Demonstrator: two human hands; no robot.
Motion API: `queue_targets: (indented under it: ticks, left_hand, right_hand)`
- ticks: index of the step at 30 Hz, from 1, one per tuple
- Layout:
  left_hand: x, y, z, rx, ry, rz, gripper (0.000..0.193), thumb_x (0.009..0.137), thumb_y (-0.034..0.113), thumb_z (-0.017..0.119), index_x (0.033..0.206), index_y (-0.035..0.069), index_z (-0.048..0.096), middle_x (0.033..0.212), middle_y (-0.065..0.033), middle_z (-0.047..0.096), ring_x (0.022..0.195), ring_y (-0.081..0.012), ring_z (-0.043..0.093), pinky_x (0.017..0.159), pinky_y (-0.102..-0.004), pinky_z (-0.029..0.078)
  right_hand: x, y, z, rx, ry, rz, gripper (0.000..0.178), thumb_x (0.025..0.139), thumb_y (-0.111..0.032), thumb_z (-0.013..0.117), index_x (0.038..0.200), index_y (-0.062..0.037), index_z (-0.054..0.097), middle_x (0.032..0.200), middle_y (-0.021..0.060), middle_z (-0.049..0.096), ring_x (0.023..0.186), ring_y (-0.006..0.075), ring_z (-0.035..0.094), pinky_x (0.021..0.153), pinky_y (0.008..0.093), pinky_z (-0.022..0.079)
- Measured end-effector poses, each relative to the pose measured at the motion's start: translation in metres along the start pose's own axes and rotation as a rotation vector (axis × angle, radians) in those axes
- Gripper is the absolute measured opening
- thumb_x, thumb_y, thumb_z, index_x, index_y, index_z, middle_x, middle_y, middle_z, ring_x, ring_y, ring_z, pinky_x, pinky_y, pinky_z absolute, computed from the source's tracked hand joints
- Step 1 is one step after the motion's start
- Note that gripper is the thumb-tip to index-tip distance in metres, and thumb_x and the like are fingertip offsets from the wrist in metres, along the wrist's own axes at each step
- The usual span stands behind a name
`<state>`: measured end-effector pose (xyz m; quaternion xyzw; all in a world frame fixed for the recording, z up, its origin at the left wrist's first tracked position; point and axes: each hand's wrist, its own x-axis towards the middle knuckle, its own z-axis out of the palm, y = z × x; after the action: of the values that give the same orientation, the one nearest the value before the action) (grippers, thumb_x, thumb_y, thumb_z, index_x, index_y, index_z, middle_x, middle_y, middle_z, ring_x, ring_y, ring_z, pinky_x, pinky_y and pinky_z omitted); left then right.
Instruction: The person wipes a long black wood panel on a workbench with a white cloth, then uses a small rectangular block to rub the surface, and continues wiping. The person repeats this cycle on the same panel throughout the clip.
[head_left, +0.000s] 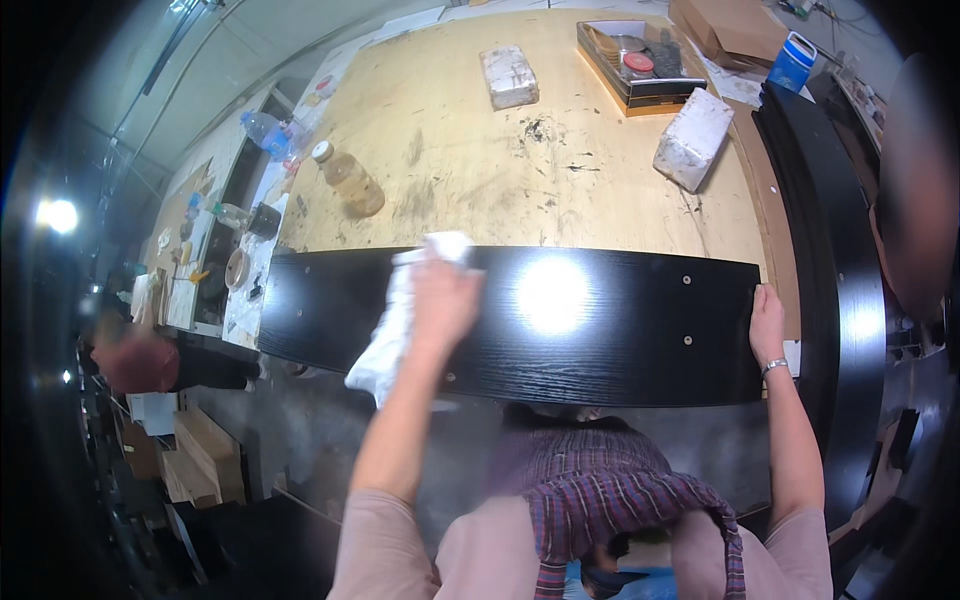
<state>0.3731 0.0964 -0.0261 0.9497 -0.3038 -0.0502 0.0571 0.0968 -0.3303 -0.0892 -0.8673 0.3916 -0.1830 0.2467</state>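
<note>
A long black wood-grain board (610,350) lies across the near side of the worktable, its front edge overhanging toward me. Several small round metal fittings are set in its face, and a bright light reflects off the middle. My left hand (445,300) presses a white cloth (378,345) against the board left of the glare; the hand is slightly blurred and its fingers are closed on the cloth. At the board's right end, my right hand (767,325) grips the short edge, with the thumb up near the corner.
On the worktable (440,170) stand a bottle of yellowish liquid (348,182), two whitish wrapped blocks (510,78) and an open box of cans (650,100). More black boards (850,270) are stacked at right, beside a blue bottle (792,62). Another person (135,355) is at far left.
</note>
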Motion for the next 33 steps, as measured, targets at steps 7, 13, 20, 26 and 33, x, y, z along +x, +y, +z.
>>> queue_targets:
  ticks: [7,13,20,26,33]
  left_hand:
    - [-0.104,0.117,0.04,-0.349,0.122,0.583,0.064,0.091,0.033,0.069,0.135,-0.011,0.054,0.144,-0.0232,0.053,0.142,-0.0372,0.044,0.119,-0.0555,0.03]
    - [-0.196,-0.136,0.007,-0.466,0.44,-0.533,0.026,0.096,0.009,0.057,0.115,-0.008,0.064,0.104,-0.0257,0.071,0.094,-0.0342,0.07,0.082,-0.0422,0.053]
    - [-0.157,-0.082,-0.034,-0.738,0.584,-0.413,0.031,0.101,0.029,0.057,0.113,0.002,0.066,0.102,-0.0081,0.063,0.093,-0.0222,0.055,0.08,-0.0466,0.042]
    - [-0.1,0.039,0.014,-0.192,0.109,0.358,0.063,0.09,0.052,0.066,0.145,0.024,0.055,0.156,-0.0037,0.046,0.148,-0.0302,0.036,0.118,-0.0644,0.024]
    - [-0.08,-0.161,0.0,-0.105,0.306,-0.06,0.058,0.089,0.038,0.069,0.139,0.011,0.059,0.15,-0.0119,0.052,0.142,-0.0335,0.043,0.115,-0.0515,0.033]
  right_hand:
    - [0.006,0.024,0.005,0.057,-0.011,-0.05,0.037,0.109,-0.025,0.044,0.09,0.0057,0.051,0.075,0.0245,0.055,0.068,0.039,0.052,0.067,0.0457,0.044]
    - [0.006,0.021,0.005,0.089,-0.002,-0.048,0.037,0.109,-0.026,0.044,0.091,0.0056,0.052,0.075,0.0225,0.053,0.066,0.0331,0.048,0.067,0.0436,0.043]
    - [0.011,0.04,0.006,0.047,0.037,-0.096,0.04,0.109,-0.029,0.045,0.106,0.0081,0.061,0.091,0.0251,0.066,0.084,0.0386,0.063,0.08,0.0424,0.049]
    - [0.008,0.052,0.018,0.106,0.1,-0.149,0.041,0.11,-0.027,0.043,0.095,0.0083,0.055,0.078,0.0164,0.058,0.072,0.0225,0.052,0.072,0.04,0.046]
    - [0.007,0.062,0.003,-0.236,0.135,-0.083,0.042,0.109,-0.03,0.044,0.106,0.0071,0.064,0.094,0.0255,0.069,0.093,0.0419,0.067,0.083,0.0456,0.052]
